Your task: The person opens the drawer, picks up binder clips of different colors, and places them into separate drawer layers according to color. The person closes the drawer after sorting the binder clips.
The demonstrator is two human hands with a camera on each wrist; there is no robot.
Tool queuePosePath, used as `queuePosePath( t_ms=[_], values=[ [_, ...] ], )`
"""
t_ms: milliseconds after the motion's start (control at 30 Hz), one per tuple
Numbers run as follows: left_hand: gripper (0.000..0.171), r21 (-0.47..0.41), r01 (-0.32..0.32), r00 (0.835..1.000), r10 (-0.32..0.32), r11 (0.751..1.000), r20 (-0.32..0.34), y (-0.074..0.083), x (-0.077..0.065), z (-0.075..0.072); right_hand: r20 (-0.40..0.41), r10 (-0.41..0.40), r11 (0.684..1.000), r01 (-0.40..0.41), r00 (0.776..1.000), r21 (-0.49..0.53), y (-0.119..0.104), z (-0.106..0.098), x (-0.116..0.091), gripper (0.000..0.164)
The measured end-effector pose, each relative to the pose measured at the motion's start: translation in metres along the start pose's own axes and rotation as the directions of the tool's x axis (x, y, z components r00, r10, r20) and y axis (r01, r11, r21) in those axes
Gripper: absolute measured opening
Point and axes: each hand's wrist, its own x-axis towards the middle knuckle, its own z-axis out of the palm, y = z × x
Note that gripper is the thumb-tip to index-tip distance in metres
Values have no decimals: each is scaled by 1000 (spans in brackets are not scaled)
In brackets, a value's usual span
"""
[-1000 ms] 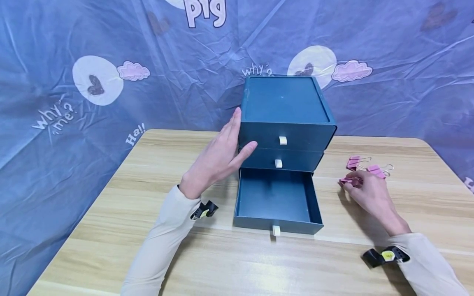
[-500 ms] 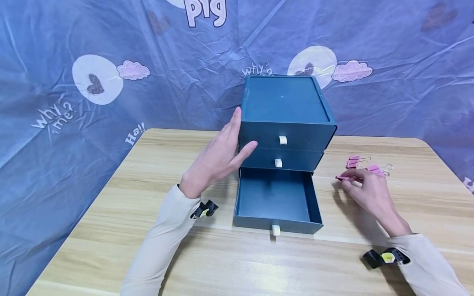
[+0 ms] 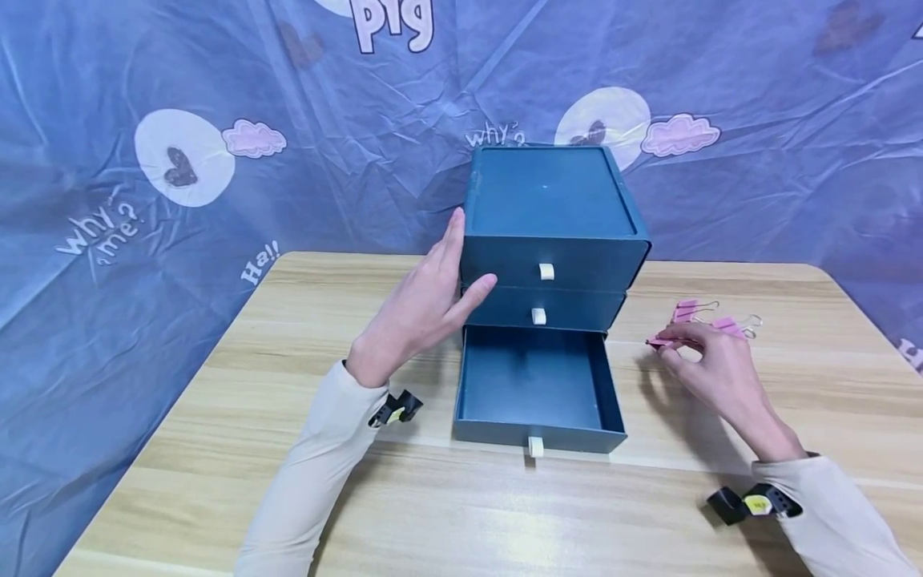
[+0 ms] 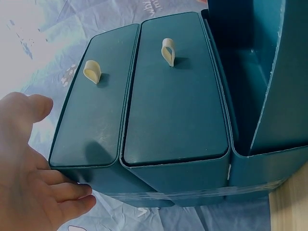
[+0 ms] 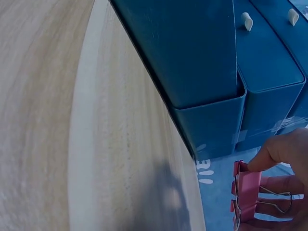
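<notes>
A dark blue drawer unit (image 3: 555,192) stands on the table with its bottom drawer (image 3: 530,377) pulled out and nothing inside. My left hand (image 3: 425,300) rests against the unit's left side, fingers straight, thumb spread in front of the drawer fronts. In the left wrist view, the left hand's fingers (image 4: 72,192) lie along the side wall. Right of the unit, my right hand (image 3: 710,365) pinches a pink binder clip (image 5: 249,190) between thumb and fingers. Two more pink binder clips, one farther back (image 3: 685,310) and one beside the knuckles (image 3: 730,325), lie on the table.
The light wooden table (image 3: 324,489) carries everything. A blue printed cloth (image 3: 360,160) hangs behind it. White pull tabs stick out from the drawer fronts, the lowest tab (image 3: 536,447) pointing toward me. Clear tape (image 4: 192,192) runs around the unit's side.
My right hand has lifted slightly and shifted left with the pinched binder clip, toward the unit. The left hand stays against the unit, and the drawer has not moved.
</notes>
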Motion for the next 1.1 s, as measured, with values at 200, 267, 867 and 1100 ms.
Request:
queuePosePath(
  t_ms=[200,267,867,1100],
  values=[
    [81,3,2,1000,-2,1000,-1,0,0,0,-21,-40,999,39,999,-5,-4,0,0,15],
    [81,2,2,1000,-2,1000,-4,0,0,0,-38,-75,997,75,996,-7,-7,0,-1,15],
    [81,7,-6,1000,6,1000,-2,0,0,0,-102,-231,972,233,968,11,-41,-5,-8,22],
    [81,7,-1,1000,1,1000,-1,0,-1,0,-97,-257,965,261,961,23,-50,-3,-12,22]
  ],
)
